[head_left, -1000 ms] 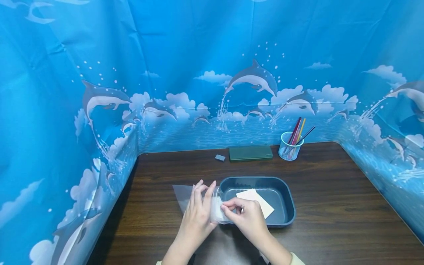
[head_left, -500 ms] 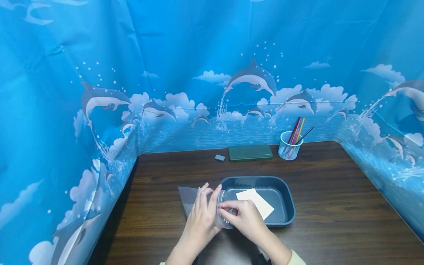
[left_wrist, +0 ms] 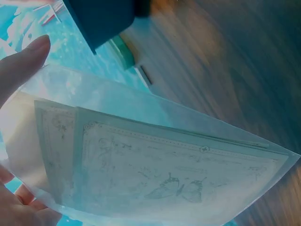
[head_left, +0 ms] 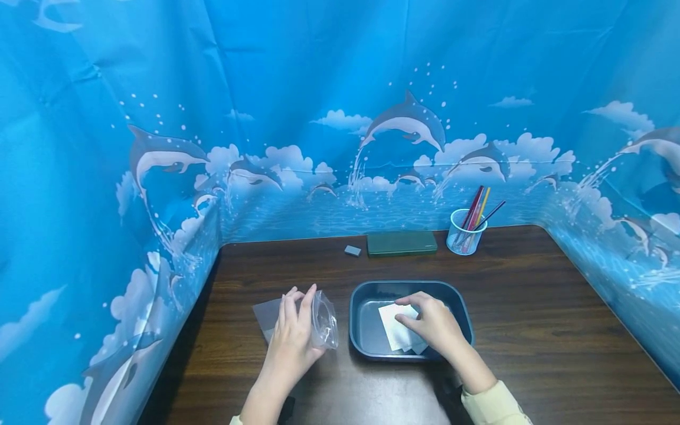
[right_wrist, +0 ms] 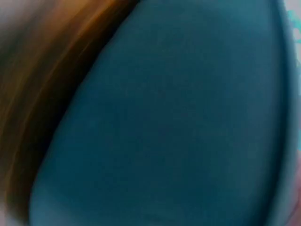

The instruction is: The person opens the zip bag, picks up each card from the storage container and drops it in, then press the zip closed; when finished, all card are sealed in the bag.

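Observation:
My left hand [head_left: 292,330] holds a clear plastic bag [head_left: 323,321] with its mouth open, left of a dark blue tray [head_left: 366,348]. The left wrist view shows printed cards with a butterfly design [left_wrist: 164,183] inside the bag [left_wrist: 155,117], fingers curled at its edge. My right hand [head_left: 432,321] reaches into the tray and rests its fingers on white cards [head_left: 395,327] lying there; whether it pinches one is unclear. The right wrist view is a blur of the tray's blue wall [right_wrist: 178,122].
A green case [head_left: 401,242], a small grey eraser [head_left: 352,251] and a clear cup of coloured pencils [head_left: 466,232] stand along the back of the brown table [head_left: 558,330]. Blue dolphin curtains close in the table on three sides. A flat clear sheet [head_left: 265,316] lies under my left hand.
My right hand left the bag's mouth and moved right into the tray onto the white cards. My left hand carried the bag a little left, away from the tray.

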